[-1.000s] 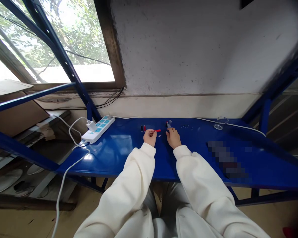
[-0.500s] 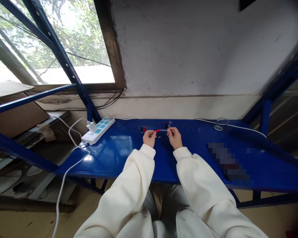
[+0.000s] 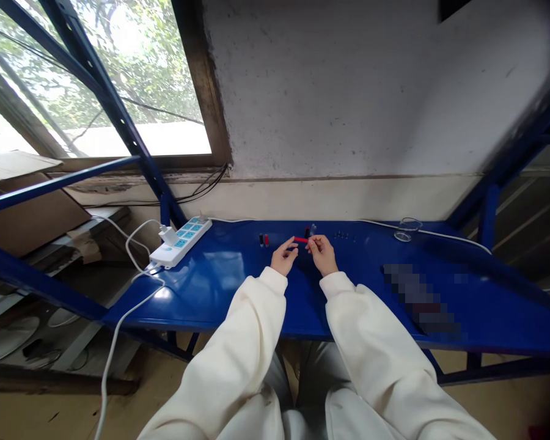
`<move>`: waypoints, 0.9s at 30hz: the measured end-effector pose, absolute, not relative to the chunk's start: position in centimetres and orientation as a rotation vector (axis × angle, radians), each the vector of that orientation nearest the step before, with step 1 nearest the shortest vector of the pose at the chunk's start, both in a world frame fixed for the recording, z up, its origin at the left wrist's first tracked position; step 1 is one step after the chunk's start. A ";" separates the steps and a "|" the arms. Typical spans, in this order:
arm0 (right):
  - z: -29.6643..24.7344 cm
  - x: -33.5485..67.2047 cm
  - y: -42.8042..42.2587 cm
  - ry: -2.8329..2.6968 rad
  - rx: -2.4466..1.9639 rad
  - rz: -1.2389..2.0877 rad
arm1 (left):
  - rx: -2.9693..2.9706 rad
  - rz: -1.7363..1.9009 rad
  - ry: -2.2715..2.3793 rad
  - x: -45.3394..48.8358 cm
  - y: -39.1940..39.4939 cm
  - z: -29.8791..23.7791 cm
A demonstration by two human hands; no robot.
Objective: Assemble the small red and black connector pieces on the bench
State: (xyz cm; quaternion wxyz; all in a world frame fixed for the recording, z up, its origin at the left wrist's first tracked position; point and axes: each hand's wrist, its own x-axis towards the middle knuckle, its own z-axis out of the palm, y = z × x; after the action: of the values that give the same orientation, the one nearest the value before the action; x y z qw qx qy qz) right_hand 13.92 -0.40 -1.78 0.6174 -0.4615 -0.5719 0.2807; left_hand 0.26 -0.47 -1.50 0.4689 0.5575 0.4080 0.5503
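Observation:
My right hand (image 3: 321, 252) pinches the right end of a slim red tube-like piece (image 3: 301, 240). That piece lies level a little above the blue tabletop. Beside its left end is my left hand (image 3: 284, 255), with thumb and fingers apart; I cannot tell whether a fingertip touches it. Beyond the left hand, a small black cylinder (image 3: 261, 240) and a small red cylinder (image 3: 266, 240) stand side by side. Just behind the right hand are a dark red-and-black piece (image 3: 307, 231) and a clear piece (image 3: 313, 230).
Several tiny parts (image 3: 341, 234) sit in a row right of my hands. A clear round dish (image 3: 403, 236) is at the back right, near a white cable. A white power strip (image 3: 181, 241) lies left on the blue table (image 3: 238, 299). A blurred-out dark object (image 3: 419, 299) lies right.
The left hand has moved right and its fingers have come apart from the red piece. The red piece is now up against the right hand, and the clear rod between them no longer shows.

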 end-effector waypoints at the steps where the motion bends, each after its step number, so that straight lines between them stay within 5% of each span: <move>1: -1.9 13.9 -0.4 -1.338 -1.058 0.649 | 1.401 1.311 0.980 0.3 -0.6 -1.5; 27: -1.7 13.5 -1.3 -1.830 -1.259 0.312 | 1.404 1.550 1.055 0.0 -0.7 -0.9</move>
State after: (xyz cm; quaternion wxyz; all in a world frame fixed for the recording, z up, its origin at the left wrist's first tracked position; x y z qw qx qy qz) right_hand 13.47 -1.26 -1.73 0.4346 -0.5054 -0.7348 0.1254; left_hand -0.05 -0.71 -0.85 0.3892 0.5520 0.4149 0.6097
